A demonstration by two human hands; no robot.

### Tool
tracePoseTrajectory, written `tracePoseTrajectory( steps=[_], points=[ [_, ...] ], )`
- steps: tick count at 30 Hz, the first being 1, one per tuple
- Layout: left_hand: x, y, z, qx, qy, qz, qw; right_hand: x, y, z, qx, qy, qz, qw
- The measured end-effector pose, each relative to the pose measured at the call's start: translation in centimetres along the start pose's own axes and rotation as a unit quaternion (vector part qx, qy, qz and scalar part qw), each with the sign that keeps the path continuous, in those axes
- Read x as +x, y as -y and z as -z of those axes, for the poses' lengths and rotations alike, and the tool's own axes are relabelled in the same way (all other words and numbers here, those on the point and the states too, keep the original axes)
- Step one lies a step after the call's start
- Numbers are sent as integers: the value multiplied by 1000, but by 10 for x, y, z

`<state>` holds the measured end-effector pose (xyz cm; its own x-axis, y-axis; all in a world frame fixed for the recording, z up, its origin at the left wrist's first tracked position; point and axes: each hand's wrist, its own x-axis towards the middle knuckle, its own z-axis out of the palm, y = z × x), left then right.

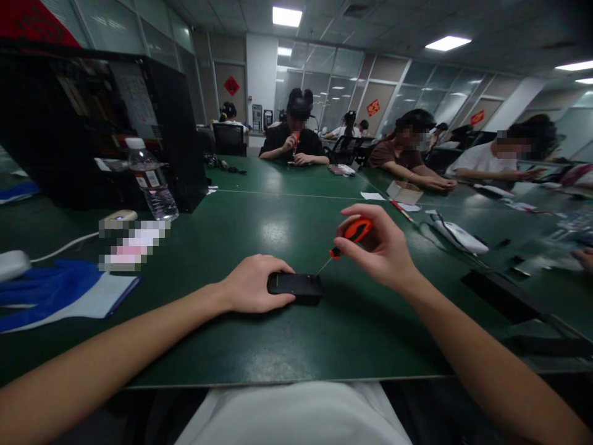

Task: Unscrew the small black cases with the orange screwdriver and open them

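A small black box-shaped device (303, 287) lies on the green table (259, 346) in front of me. My left hand (254, 283) grips its left end, thumb along the near side and fingers round the far side. In my right hand (382, 250) is a screwdriver (359, 230) with an orange and black handle, held between thumb and fingers. Its thin shaft slants down to the left, and the tip is at the far right corner of the device's top. Whether the tip sits in a screw is too small to tell.
To the left are a blue glove (50, 287), a clear water bottle (155, 185) and an open black computer case (171, 123). A small carton (404, 192), a white device with a cable (458, 237) and black parts (503, 295) lie to the right. Several people sit around the table.
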<state>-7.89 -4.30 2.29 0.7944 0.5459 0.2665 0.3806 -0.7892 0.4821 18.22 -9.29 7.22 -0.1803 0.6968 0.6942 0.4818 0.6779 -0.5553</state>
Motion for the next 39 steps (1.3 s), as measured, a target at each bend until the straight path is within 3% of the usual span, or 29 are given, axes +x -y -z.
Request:
tracePoseTrajectory(
  steps=[3,6,12,22,39],
  points=[
    [1,-1,2,25,-10,-34,999,-7,-11,8,-15,-90,-27,995],
    [5,-4,-9,-3,-23,-32,999,-11,-22,7,7,-133,-60,989],
    [10,-5,-26,-22,-25,-6,999,-11,-30,-7,61,-142,-111,982],
    [11,-4,-29,-16,-54,8,998,-9,-41,-9,80,-155,-143,974],
    [11,-5,-27,4,-39,-6,999,-7,-47,-12,99,-152,-177,967]
  ],
)
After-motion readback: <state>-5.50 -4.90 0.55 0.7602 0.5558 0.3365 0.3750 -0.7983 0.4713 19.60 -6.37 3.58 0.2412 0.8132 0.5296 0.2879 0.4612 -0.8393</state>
